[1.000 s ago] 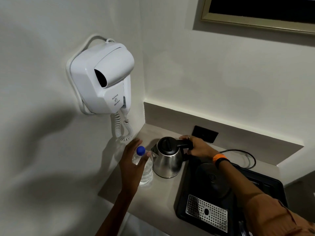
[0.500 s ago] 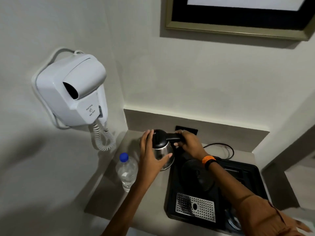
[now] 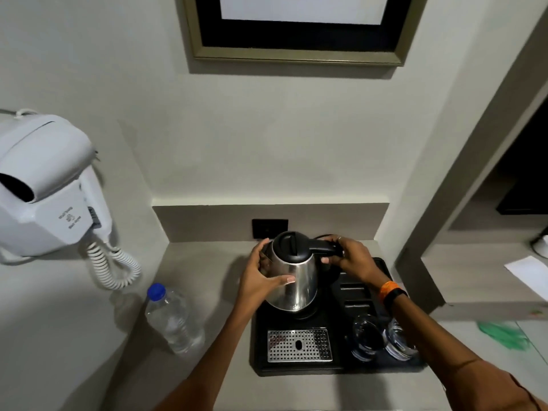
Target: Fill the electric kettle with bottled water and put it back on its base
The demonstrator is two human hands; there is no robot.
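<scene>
While you have both hands on the kettle (image 3: pixel 292 274), the job as the head view shows it looks to be at its closing step. The kettle stands in the centre of the frame, lid shut, over the black tray (image 3: pixel 338 363), and its foot seems to sit on the round base there, though the base itself is almost wholly hidden under the steel body, so I cannot tell whether it is fully seated. Your right hand (image 3: pixel 350 259) is clamped around the black handle at the kettle's right, fingers curled over the top of it. Your left hand (image 3: pixel 261 277) is spread flat against the steel wall on the left, thumb lying across the front, steadying more than gripping.

Whether the kettle has been filled cannot be read here. The water bottle (image 3: pixel 173 317) stands on the worktop at lower left of the kettle, well apart from both hands, its blue cap on and water still inside. If filling is done, what remains is only to settle the kettle squarely and let go.

Two glasses (image 3: pixel 382 336) stand on the tray's lower right corner, under your right forearm.
</scene>
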